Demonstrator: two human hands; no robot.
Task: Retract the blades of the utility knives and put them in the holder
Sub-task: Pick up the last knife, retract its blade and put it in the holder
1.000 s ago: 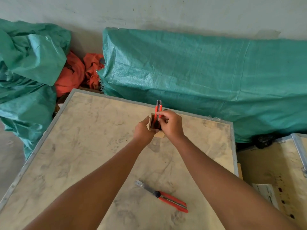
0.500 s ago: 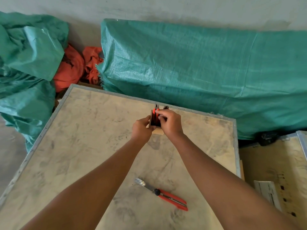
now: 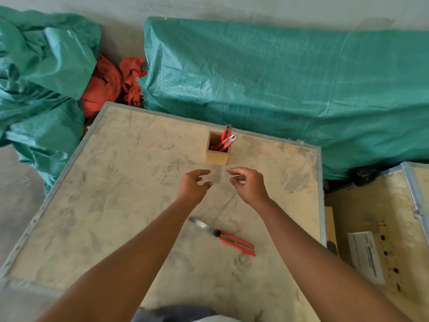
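A small square wooden holder (image 3: 217, 156) stands near the far edge of the plywood crate top (image 3: 116, 205). Red utility knives (image 3: 225, 141) lean inside it, their ends sticking out at the upper right. Another red utility knife (image 3: 232, 240) lies flat on the top between my forearms, its silver blade extended toward the upper left. My left hand (image 3: 192, 185) and my right hand (image 3: 249, 183) hover side by side just in front of the holder, fingers loosely curled, holding nothing and touching neither holder nor knife.
Green tarpaulin (image 3: 278, 84) covers a bulk behind the crate, with more tarpaulin (image 3: 34, 77) and orange cloth (image 3: 109, 87) at the left. A second crate (image 3: 383, 228) with a white label stands to the right. A metal rim (image 3: 321, 194) edges the crate top.
Both hands were at the holder, the right one lowering a red knife into it. They have let go and drawn back toward me; the knife stays in the holder.
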